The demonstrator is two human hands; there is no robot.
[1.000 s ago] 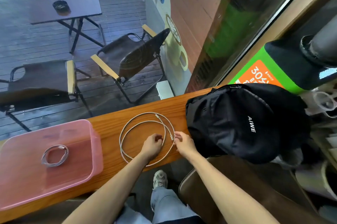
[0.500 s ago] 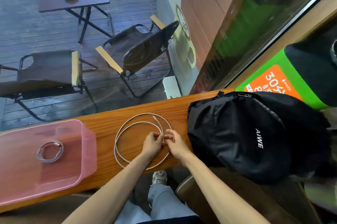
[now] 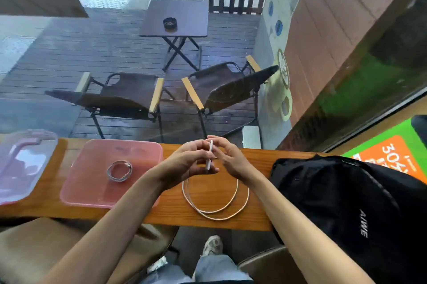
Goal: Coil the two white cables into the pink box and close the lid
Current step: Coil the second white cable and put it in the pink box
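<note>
Glossy orange-brown wooden counter (image 3: 69,205) ran along a window. On it sat the pink box (image 3: 147,152), translucent plastic, shallow, rounded corners, open on top. A small tight coiled cable (image 3: 119,171), greyish-white through the pink tint, lay flat on the box floor, left of centre. The lid (image 3: 23,163), clear, pale lilac plastic with a moulded handle shape, lay flat at the far left, apart from the box.

Second white cable (image 3: 216,211) made two loose round loops on the wood just right of the box; thin, slightly braided look. The near arcs rested on the counter, the far part rose to the hands.

Left hand (image 3: 184,163) and right hand (image 3: 227,159) were raised together over the loops, fingers curled narrow. A straight white connector end (image 3: 209,154) stood nearly upright between them, pinched in the left fingertips; right fingertips (image 3: 213,145) touched its upper part, though the exact grip there was hard to tell.

Soft black fabric backpack (image 3: 346,203) slumped on the right, just beside the loops and apart from them.
</note>
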